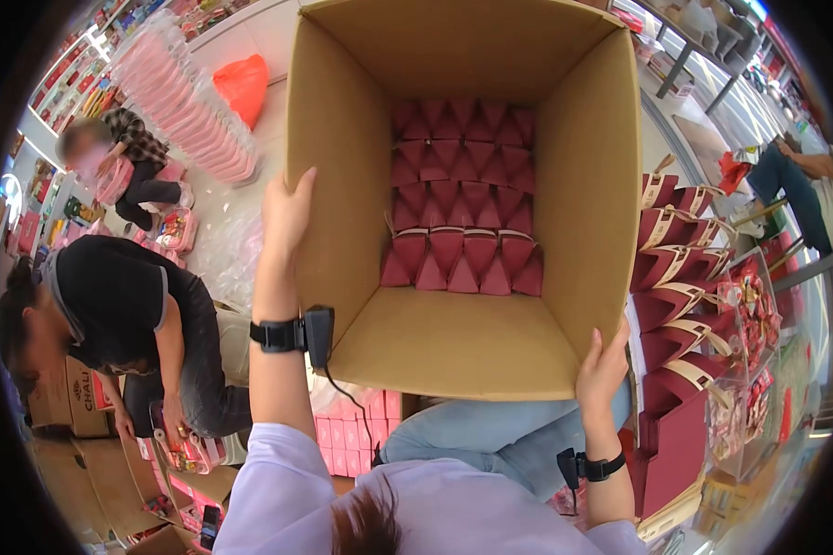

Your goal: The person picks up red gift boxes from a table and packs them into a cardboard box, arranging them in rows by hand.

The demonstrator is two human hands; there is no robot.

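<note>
Strands of brown hair [366, 523] hang over the pale lilac shirt [463, 504] at the bottom of the view. Both forearms reach forward on either side of a large cardboard box [453, 356], which sits ahead of the person in the middle, its mouth turned toward the camera and its near edge above the blue jeans [477, 430]. The left hand [287, 213] is partly curled against the left wall, thumb raised apart at the edge, most of its fingers out of sight. The right hand [603, 375] is bent round the near right corner, thumb by the rim and fingers along the outer side; between them the two hands have hold of the box. A black strap sits on each wrist, and a thin cable [350, 398] trails from the left one.

Inside, maroon packets [461, 194] with pointed shapes stand in four rows on the bottom, the nearest row showing cream strips. Just right of the box are rows of maroon bags [662, 319] with cream handles, and beyond them clear containers [757, 296] of red-wrapped goods. Pink boxes [347, 449] are packed together below the near edge. On the left, a co-worker in a dark top [125, 287] bends over a clear container with colourful packets
</note>
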